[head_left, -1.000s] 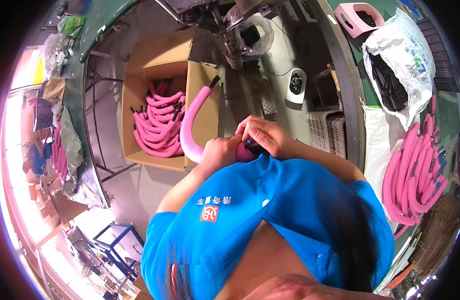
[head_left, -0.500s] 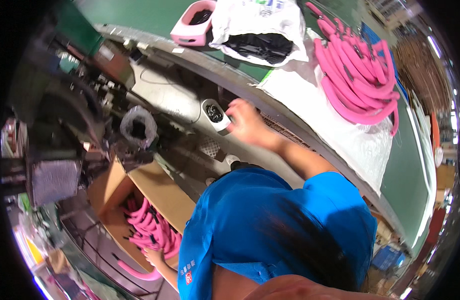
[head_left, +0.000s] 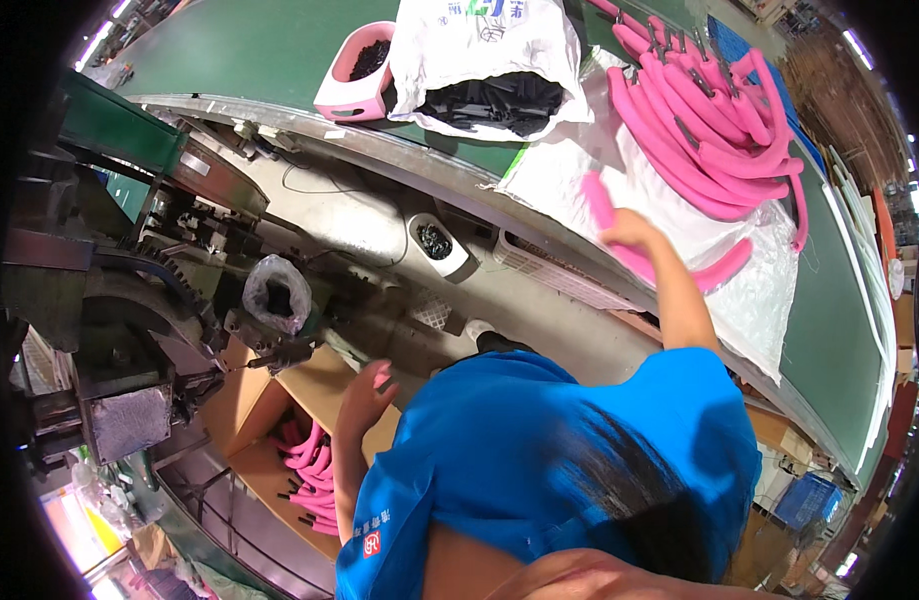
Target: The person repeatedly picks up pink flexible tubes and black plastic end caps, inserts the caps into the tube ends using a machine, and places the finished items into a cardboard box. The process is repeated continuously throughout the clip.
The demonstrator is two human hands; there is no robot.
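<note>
Gripping a curved pink tube (head_left: 723, 269), wrapped in the right hand (head_left: 634, 230), right of centre.
Runs from up-left of the grip to down-right, then bends up, over a crinkly white sheet (head_left: 754, 322), below the smooth pile (head_left: 719, 160). Far from the left hand (head_left: 367, 398), half open, seemingly empty, by the card box (head_left: 321, 388).

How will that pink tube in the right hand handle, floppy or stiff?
The pink tube probably holds its shape somewhat, since it curves smoothly beyond the right hand. Its thick, foam-like look suggests light weight, and that bend should limit rolling.
</note>
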